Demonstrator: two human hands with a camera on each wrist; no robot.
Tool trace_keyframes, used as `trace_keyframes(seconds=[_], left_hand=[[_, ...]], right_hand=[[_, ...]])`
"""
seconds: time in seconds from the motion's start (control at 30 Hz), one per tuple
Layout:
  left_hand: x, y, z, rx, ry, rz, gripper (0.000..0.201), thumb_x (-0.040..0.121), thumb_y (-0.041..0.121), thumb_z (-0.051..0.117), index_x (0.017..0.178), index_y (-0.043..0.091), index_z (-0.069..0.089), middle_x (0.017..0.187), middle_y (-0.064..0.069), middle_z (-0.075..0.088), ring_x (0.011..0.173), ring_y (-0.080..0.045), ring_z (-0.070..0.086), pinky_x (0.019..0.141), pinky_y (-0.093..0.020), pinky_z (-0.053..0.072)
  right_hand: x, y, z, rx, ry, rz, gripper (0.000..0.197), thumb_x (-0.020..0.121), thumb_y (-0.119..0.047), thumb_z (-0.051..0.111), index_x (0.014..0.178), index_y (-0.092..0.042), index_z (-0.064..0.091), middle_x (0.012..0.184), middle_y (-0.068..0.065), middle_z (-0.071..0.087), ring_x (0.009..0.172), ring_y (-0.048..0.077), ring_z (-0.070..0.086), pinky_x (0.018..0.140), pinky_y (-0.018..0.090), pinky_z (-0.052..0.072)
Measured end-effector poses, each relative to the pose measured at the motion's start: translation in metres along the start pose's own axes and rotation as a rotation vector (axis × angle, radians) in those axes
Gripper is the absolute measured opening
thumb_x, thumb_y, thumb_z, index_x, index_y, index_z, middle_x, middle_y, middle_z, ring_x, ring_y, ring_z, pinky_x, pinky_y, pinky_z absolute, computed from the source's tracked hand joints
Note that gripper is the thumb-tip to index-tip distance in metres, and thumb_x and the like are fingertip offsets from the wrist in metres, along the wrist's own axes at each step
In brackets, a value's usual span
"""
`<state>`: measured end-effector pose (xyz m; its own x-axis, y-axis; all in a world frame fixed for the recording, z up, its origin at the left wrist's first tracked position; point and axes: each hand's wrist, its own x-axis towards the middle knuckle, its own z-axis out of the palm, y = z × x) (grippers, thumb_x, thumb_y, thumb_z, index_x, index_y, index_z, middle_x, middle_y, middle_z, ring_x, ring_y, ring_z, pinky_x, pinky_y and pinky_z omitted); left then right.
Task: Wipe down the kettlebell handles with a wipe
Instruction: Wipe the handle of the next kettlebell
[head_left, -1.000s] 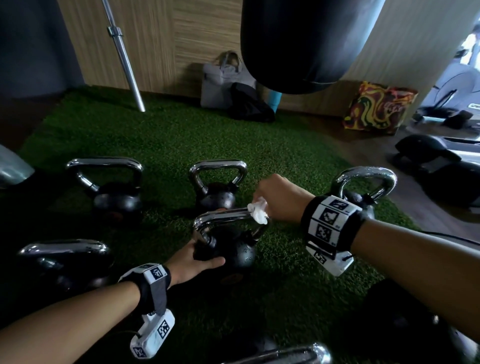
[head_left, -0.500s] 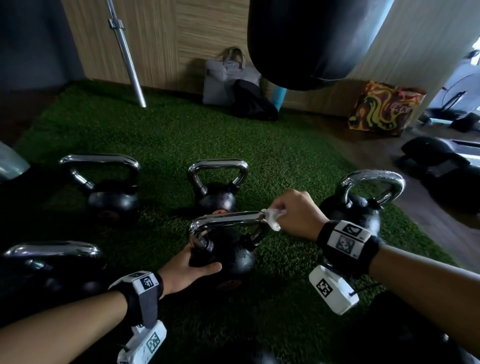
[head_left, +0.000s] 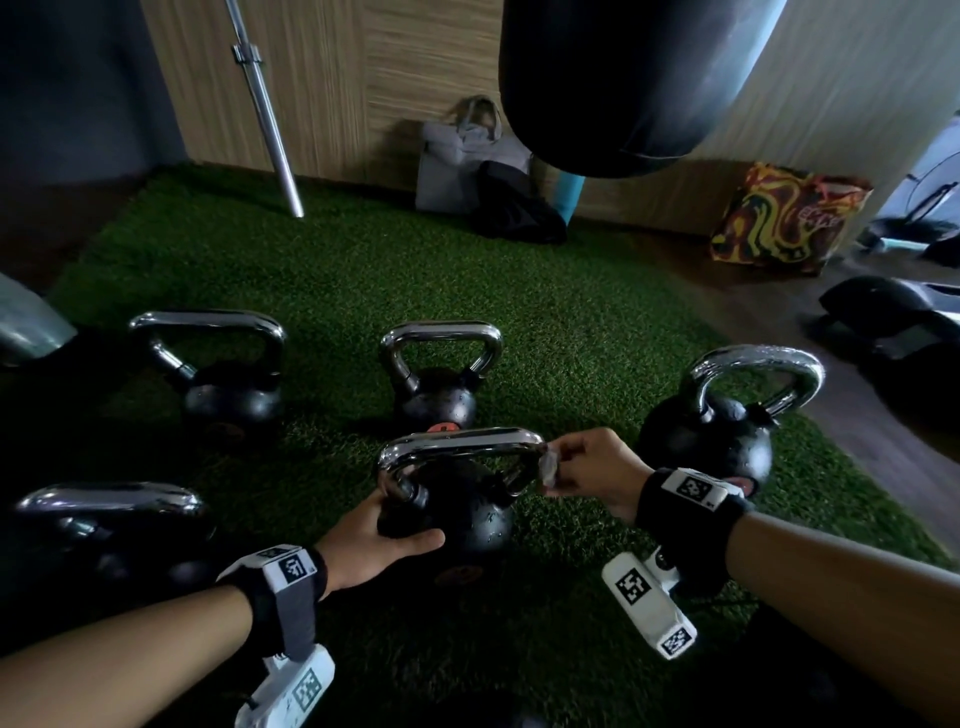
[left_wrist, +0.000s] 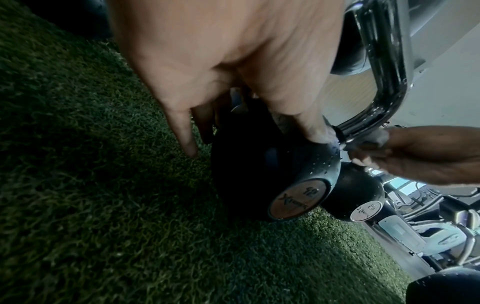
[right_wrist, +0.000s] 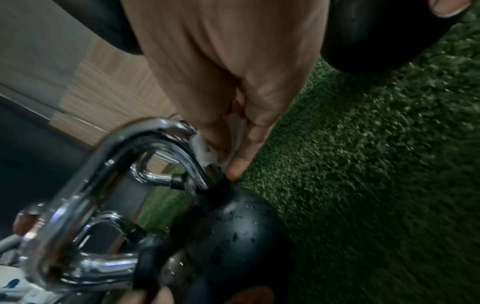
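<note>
A black kettlebell with a chrome handle stands on green turf in front of me. My left hand grips its ball, thumb across the front and fingers round the far side by the handle's left foot. My right hand pinches a small white wipe against the handle's right corner. In the right wrist view the wipe lies between my fingers and the right leg of the handle. In the left wrist view my left hand spreads over the wet ball.
Other kettlebells stand around: one behind, one far left, one near left, one right. A black punching bag hangs ahead. A barbell and bags lean at the wooden wall.
My right hand slid the wipe along the handle's top to the right and down onto its right corner. My left hand kept its grip on the ball.
</note>
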<state>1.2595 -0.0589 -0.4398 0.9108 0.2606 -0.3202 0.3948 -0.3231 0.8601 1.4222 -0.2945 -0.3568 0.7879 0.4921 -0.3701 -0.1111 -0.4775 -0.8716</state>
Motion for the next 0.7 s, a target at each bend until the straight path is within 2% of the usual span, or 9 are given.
trace_keyframes(seconds=[0.1,0.17,0.23,0.33,0.37,0.43,0.5,0.6,0.7], left_hand=[[-0.001,0.001,-0.004,0.136,0.005,-0.01,0.1,0.043,0.092,0.072,0.127,0.039,0.059,0.121,0.022,0.063,0.119,-0.005,0.059,0.098,-0.02,0.042],[-0.005,0.007,-0.006,0.261,-0.038,-0.013,0.116,0.038,0.104,0.055,0.135,0.04,0.055,0.126,0.019,0.06,0.124,-0.01,0.057,0.103,-0.025,0.042],[-0.01,0.015,-0.008,0.422,-0.087,-0.071,0.108,0.047,0.103,0.045,0.134,0.039,0.056,0.124,0.013,0.064,0.121,-0.014,0.06,0.1,-0.026,0.045],[-0.023,0.024,-0.01,0.643,-0.208,-0.176,0.069,0.079,0.086,0.045,0.089,0.023,0.071,0.088,0.006,0.072,0.085,-0.016,0.069,0.069,-0.025,0.049],[-0.028,0.026,-0.01,0.632,-0.252,-0.178,0.059,0.089,0.074,0.049,0.088,0.02,0.073,0.086,0.008,0.073,0.081,-0.016,0.072,0.064,-0.024,0.049],[-0.036,0.03,-0.012,0.45,-0.325,-0.128,0.039,0.099,0.052,0.056,0.102,0.019,0.076,0.097,0.007,0.077,0.088,-0.017,0.075,0.065,-0.02,0.052],[-0.045,0.041,-0.013,0.123,-0.346,-0.072,0.029,0.098,0.04,0.062,0.11,0.017,0.075,0.105,-0.004,0.077,0.088,-0.018,0.075,0.071,-0.021,0.054],[-0.057,0.067,-0.015,-0.293,-0.281,-0.028,0.042,0.087,0.042,0.065,0.117,0.014,0.073,0.112,-0.011,0.077,0.095,-0.024,0.075,0.082,-0.03,0.061],[-0.065,0.088,-0.016,-0.561,-0.27,0.004,0.039,0.097,0.037,0.054,0.127,0.016,0.067,0.123,-0.009,0.073,0.111,-0.029,0.072,0.089,-0.035,0.061]], right_hand=[[0.002,0.014,0.013,0.07,-0.024,0.033,0.034,0.089,0.032,0.042,0.081,0.003,0.058,0.073,0.018,0.061,0.055,0.019,0.066,0.055,0.027,0.062],[0.003,0.018,0.017,0.085,-0.004,0.039,0.027,0.089,0.029,0.046,0.088,0.007,0.062,0.084,0.023,0.062,0.064,0.021,0.066,0.06,0.028,0.064],[0.002,0.02,0.014,0.112,-0.011,0.069,0.026,0.089,0.029,0.047,0.089,0.006,0.061,0.08,0.021,0.063,0.061,0.019,0.068,0.06,0.029,0.064],[-0.008,0.02,0.002,0.009,-0.104,0.148,0.016,0.089,0.022,0.059,0.102,0.014,0.062,0.086,0.022,0.069,0.064,0.023,0.072,0.064,0.034,0.065],[-0.014,0.019,-0.001,-0.049,-0.143,0.149,0.019,0.089,0.019,0.062,0.108,0.017,0.061,0.091,0.025,0.07,0.068,0.026,0.073,0.066,0.034,0.065],[-0.029,0.014,-0.003,-0.092,-0.207,0.104,0.019,0.089,0.015,0.064,0.108,0.015,0.064,0.092,0.023,0.071,0.069,0.023,0.073,0.066,0.03,0.064],[-0.042,0.007,-0.002,-0.073,-0.246,0.013,0.014,0.09,0.014,0.065,0.101,0.006,0.069,0.086,0.015,0.073,0.067,0.018,0.073,0.063,0.025,0.062],[-0.055,-0.013,0.004,-0.1,-0.217,-0.144,0.021,0.087,0.013,0.067,0.099,-0.002,0.075,0.085,0.011,0.074,0.067,0.017,0.071,0.063,0.026,0.06],[-0.06,-0.035,0.012,-0.206,-0.16,-0.323,0.03,0.082,0.012,0.071,0.093,-0.015,0.078,0.083,0.01,0.073,0.07,0.018,0.064,0.059,0.026,0.055]])
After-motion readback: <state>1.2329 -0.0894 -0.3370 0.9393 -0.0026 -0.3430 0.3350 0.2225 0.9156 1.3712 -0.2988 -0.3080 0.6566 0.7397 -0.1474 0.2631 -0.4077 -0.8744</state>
